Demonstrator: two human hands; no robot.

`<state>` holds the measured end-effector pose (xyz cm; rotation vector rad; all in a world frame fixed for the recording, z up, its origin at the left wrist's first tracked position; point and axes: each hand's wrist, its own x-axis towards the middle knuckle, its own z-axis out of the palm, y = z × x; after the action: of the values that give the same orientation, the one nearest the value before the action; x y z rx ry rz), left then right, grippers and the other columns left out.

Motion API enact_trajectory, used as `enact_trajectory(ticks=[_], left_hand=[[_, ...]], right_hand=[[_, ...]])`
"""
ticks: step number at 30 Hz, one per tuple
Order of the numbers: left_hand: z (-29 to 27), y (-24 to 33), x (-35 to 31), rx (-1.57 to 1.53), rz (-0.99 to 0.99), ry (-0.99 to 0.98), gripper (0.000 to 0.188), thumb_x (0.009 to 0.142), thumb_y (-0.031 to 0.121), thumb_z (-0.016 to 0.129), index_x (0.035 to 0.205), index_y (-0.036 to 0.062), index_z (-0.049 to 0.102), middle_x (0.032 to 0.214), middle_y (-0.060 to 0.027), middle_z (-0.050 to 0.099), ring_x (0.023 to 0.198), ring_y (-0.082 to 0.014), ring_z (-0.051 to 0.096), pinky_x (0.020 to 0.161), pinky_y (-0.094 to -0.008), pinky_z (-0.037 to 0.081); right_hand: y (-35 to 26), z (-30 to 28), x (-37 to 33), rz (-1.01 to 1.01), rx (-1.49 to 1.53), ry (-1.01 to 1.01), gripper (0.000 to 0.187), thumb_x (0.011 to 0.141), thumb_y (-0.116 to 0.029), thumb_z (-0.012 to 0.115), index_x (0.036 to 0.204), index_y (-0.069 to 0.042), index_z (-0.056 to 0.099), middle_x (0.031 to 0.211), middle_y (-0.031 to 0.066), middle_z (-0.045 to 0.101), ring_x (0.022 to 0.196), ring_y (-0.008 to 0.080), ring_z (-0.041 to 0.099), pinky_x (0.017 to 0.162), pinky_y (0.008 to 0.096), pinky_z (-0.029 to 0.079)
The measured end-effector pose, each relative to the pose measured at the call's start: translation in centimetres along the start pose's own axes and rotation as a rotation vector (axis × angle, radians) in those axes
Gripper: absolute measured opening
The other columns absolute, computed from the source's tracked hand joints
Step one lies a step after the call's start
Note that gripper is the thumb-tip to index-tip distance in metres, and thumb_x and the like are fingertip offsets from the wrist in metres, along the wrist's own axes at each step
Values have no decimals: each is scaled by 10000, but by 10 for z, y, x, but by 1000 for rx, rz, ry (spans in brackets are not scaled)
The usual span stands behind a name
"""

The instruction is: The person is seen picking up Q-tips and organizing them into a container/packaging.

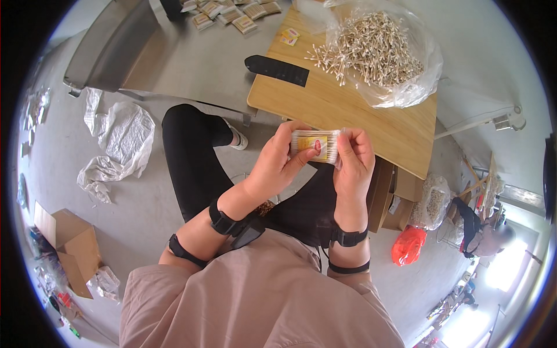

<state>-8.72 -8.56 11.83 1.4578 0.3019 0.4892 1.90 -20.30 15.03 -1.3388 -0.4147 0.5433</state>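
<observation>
Between my two hands, above my lap, is a clear packet of cotton swabs with a yellow and red label. My left hand is closed on its left end, the thumb pressed across the label. At the right end my right hand pinches the clear wrapper between thumb and fingers. The swabs inside lie side by side. Beyond my hands is the wooden table, bearing a large open plastic bag of loose cotton swabs, some spilling out to the left.
A black flat strip and small yellow cards lie on the table. Finished-looking swab packets are heaped on the metal surface at far left. Plastic sheeting, a cardboard box and a red bag are on the floor.
</observation>
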Motion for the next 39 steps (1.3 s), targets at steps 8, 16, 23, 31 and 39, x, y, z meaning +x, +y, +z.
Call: enact_trajectory(ticks=[8, 16, 23, 31, 39], left_hand=[[3, -6, 3, -508, -119, 94, 287, 947, 119, 637, 1159, 3, 482, 970, -33, 621, 865, -72, 594, 738, -226, 509], [0, -9, 3, -417, -181, 95, 268, 957, 126, 621, 1151, 3, 481, 996, -36, 623, 900, -78, 601, 795, -248, 536], [-1, -10, 4, -581, -246, 152, 267, 954, 137, 628, 1134, 7, 480, 1006, -45, 621, 900, -88, 605, 804, -267, 544], [0, -8, 5, -589, -295, 138, 320, 920, 101, 668, 1155, 12, 470, 1017, -52, 608, 903, -100, 604, 790, -261, 546], [-1, -15, 4, -513, -302, 170, 379, 879, 82, 718, 1154, 18, 464, 1011, -43, 599, 895, -91, 595, 762, -248, 535]], right_hand=[[7, 0, -2, -182, -300, -3, 125, 969, -107, 594, 912, -33, 510, 758, -22, 516, 663, 51, 434, 602, 195, 390], [16, 5, 4, -339, -633, 77, 146, 946, -107, 619, 936, -17, 505, 726, 63, 564, 618, 131, 530, 590, 266, 463], [8, 4, 1, -57, -362, 6, 164, 951, -136, 631, 921, -30, 509, 711, -14, 514, 604, 51, 446, 560, 194, 389], [11, -6, -3, 16, -268, -83, 166, 946, -123, 641, 887, -43, 509, 729, -49, 489, 642, 20, 414, 572, 167, 355], [10, 2, 1, 36, -346, -26, 172, 946, -128, 643, 878, -45, 508, 716, -54, 485, 627, 19, 412, 554, 177, 349]])
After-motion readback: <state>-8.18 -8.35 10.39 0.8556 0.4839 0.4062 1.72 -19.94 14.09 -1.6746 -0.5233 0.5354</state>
